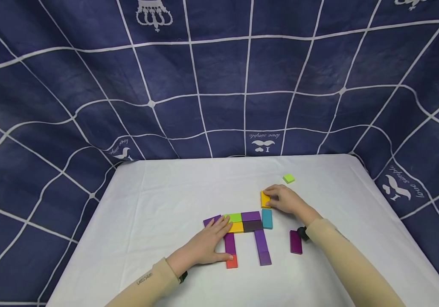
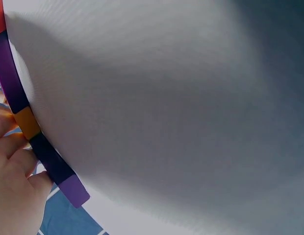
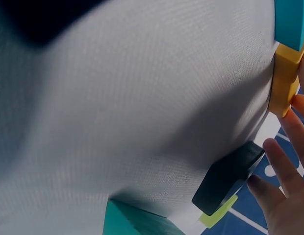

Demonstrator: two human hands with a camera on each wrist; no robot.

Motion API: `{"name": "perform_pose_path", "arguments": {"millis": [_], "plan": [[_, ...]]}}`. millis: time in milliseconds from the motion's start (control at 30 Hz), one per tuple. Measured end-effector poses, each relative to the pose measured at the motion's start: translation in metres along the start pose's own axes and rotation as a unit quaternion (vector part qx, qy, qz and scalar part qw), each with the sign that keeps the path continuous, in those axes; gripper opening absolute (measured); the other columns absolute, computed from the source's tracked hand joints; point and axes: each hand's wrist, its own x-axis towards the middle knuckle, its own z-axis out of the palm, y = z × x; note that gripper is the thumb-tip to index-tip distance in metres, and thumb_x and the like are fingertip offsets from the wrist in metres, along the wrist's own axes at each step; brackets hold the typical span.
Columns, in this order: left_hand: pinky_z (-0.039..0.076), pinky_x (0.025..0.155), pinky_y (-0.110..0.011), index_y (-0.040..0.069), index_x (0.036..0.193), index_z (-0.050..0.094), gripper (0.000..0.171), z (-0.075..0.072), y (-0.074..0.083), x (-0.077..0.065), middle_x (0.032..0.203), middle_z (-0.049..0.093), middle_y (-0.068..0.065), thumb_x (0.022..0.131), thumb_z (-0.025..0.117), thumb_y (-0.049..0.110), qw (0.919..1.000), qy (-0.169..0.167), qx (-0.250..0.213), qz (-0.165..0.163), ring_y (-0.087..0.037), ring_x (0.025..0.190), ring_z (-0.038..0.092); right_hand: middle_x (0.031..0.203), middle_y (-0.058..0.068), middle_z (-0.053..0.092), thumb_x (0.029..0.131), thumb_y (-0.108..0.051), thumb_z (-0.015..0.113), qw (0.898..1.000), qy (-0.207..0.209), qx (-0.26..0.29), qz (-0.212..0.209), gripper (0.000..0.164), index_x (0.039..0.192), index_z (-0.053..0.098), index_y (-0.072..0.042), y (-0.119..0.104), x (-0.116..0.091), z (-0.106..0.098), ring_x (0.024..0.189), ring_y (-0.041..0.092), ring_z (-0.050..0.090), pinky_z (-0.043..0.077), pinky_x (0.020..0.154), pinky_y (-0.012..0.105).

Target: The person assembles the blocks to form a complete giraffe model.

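In the head view my right hand (image 1: 285, 199) pinches a yellow block (image 1: 265, 199) between thumb and fingers, flat on the table just beyond a teal block (image 1: 267, 218). My left hand (image 1: 208, 244) lies with fingers spread over the left side of a figure of flat blocks. Its fingertips touch the green block (image 1: 233, 218) and yellow block (image 1: 236, 227); the thumb reaches the red block (image 1: 232, 262). Beside these lie a purple block (image 1: 251, 216), a dark block (image 1: 252, 226), and two purple legs, one with a violet block (image 1: 260, 241). A purple block (image 1: 211, 220) sits partly behind the left fingers.
A lime block (image 1: 289, 178) lies beyond my right hand, and a magenta block (image 1: 296, 242) beside the right wrist. The right wrist view also shows a dark block (image 3: 228, 178) near the fingers and a teal block (image 3: 135, 220). Dark blue grid curtains (image 1: 219, 76) surround the white table (image 1: 165, 183).
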Motion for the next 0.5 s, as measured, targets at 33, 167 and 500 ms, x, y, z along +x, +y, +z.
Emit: {"name": "perform_pose_path", "arguments": {"millis": [33,167,500], "plan": [[0.017,0.125,-0.045,0.011,0.156,0.028,0.095,-0.0003,-0.0001,-0.0003,0.165,0.019,-0.005,0.086,0.061,0.065,1.0,0.001,-0.001,0.0,-0.023,0.154,0.014,0.135,0.015,0.06,0.092,-0.021,0.07,1.0,0.001,0.0,-0.003,0.044,0.132,0.062,-0.004,-0.0007,-0.0003,0.0004,0.129,0.037,0.051,0.039,0.112,0.054],[0.017,0.125,-0.045,0.011,0.156,0.028,0.094,-0.0008,0.0006,-0.002,0.165,0.019,-0.005,0.086,0.061,0.065,1.0,-0.002,-0.007,-0.001,-0.023,0.154,0.015,0.135,0.014,0.06,0.092,-0.022,0.071,1.0,-0.003,0.005,-0.003,0.045,0.132,0.062,-0.004,-0.0037,-0.0016,0.0021,0.129,0.036,0.051,0.039,0.112,0.054],[0.018,0.125,-0.045,0.01,0.156,0.029,0.095,-0.001,0.0013,-0.003,0.165,0.019,-0.006,0.086,0.06,0.066,1.0,0.0,0.001,0.0,-0.025,0.153,0.016,0.134,0.013,0.061,0.091,-0.022,0.072,1.0,-0.005,-0.009,0.003,0.045,0.131,0.063,-0.005,-0.0052,-0.0023,0.0021,0.128,0.035,0.051,0.04,0.112,0.054]]}}
